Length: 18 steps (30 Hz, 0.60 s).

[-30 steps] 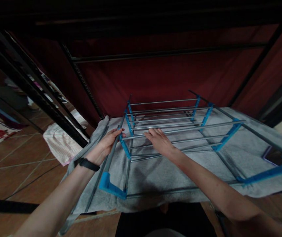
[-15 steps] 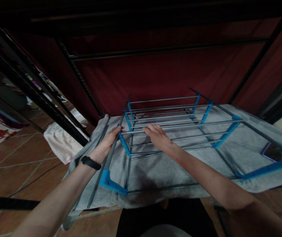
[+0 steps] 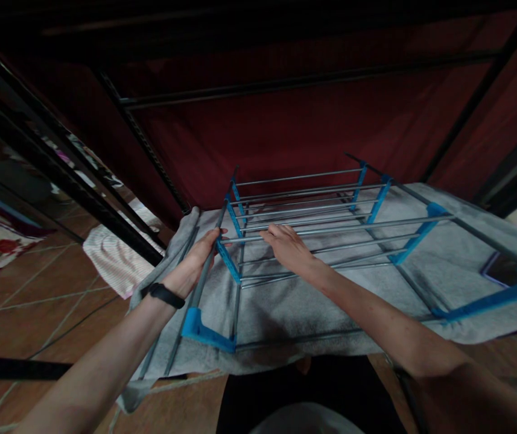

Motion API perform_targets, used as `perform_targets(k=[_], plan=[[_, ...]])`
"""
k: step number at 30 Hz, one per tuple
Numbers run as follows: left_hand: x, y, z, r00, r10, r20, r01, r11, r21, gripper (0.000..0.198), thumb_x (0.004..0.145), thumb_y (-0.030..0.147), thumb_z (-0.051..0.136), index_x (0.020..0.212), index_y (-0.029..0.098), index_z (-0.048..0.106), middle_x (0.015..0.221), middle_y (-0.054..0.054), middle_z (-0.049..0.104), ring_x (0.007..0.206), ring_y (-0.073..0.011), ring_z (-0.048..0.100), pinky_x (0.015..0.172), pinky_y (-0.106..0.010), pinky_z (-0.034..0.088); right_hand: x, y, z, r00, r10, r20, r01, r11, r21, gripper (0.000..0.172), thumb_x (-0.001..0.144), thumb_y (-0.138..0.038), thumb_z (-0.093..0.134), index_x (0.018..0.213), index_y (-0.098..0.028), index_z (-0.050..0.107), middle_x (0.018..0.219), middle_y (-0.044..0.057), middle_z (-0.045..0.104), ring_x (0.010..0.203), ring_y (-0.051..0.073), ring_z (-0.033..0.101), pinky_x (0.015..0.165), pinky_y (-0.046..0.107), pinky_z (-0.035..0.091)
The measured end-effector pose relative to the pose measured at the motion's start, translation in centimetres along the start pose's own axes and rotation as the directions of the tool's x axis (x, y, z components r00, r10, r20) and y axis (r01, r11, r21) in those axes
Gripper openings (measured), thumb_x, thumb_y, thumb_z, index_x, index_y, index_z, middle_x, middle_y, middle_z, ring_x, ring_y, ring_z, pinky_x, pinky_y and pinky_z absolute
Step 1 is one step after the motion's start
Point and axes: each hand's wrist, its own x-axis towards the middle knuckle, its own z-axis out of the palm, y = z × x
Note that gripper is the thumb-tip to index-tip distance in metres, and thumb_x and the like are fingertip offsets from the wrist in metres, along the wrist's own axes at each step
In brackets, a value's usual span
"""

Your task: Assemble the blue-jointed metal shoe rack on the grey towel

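Note:
A rack of grey metal rods (image 3: 330,226) joined by blue plastic brackets (image 3: 228,259) lies on a grey cloth (image 3: 294,307) spread on the floor. My left hand (image 3: 197,262), with a black band on the wrist, is wrapped around the rack's left side pole. My right hand (image 3: 288,247) rests with its fingers over the nearest upper crossbar, close to the left bracket. A blue corner foot (image 3: 204,328) sits just below my left wrist.
A dark red fabric wardrobe wall (image 3: 285,132) with black frame poles stands behind the rack. A striped white cloth (image 3: 111,259) lies on the brown tiled floor at left. A dark phone-like slab (image 3: 502,271) lies on the cloth at right.
Both hands keep their hold on the rack. The view has shifted a little, so the rack and hands sit slightly higher in the picture.

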Motion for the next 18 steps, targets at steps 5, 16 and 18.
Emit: perform_targets(k=[5, 16, 18], plan=[[-0.47, 0.37, 0.35, 1.0, 0.015, 0.009, -0.015, 1.0, 0.014, 0.012, 0.091, 0.027, 0.058, 0.095, 0.02, 0.066, 0.087, -0.003, 0.065, 0.073, -0.0146, 0.063, 0.07, -0.023, 0.056, -0.24, -0.42, -0.29, 1.0, 0.014, 0.017, -0.014, 1.0, 0.003, 0.038, 0.096, -0.005, 0.036, 0.122, -0.02, 0.06, 0.107, 0.01, 0.061, 0.099, 0.023, 0.054, 0.089, 0.035, 0.037], [-0.89, 0.89, 0.98, 1.0, 0.001, -0.012, -0.001, 1.0, 0.007, 0.013, 0.088, 0.026, 0.061, 0.099, 0.022, 0.068, 0.088, -0.003, 0.065, 0.069, -0.0129, 0.062, 0.066, -0.02, 0.054, -0.53, -0.89, 0.2, 0.999, 0.028, 0.017, -0.028, 1.0, 0.004, 0.036, 0.095, -0.006, 0.04, 0.121, -0.02, 0.059, 0.108, 0.009, 0.06, 0.099, 0.022, 0.055, 0.09, 0.035, 0.04], [-0.91, 0.88, 0.95, 1.0, 0.006, -0.011, -0.006, 1.0, 0.005, 0.014, 0.086, 0.027, 0.063, 0.098, 0.022, 0.068, 0.093, -0.003, 0.066, 0.071, -0.013, 0.063, 0.067, -0.02, 0.055, -0.25, -0.82, 0.18, 0.999, 0.037, 0.016, -0.037, 0.999, 0.01, 0.035, 0.095, -0.006, 0.04, 0.12, -0.02, 0.06, 0.108, 0.009, 0.06, 0.1, 0.022, 0.055, 0.091, 0.036, 0.041]])
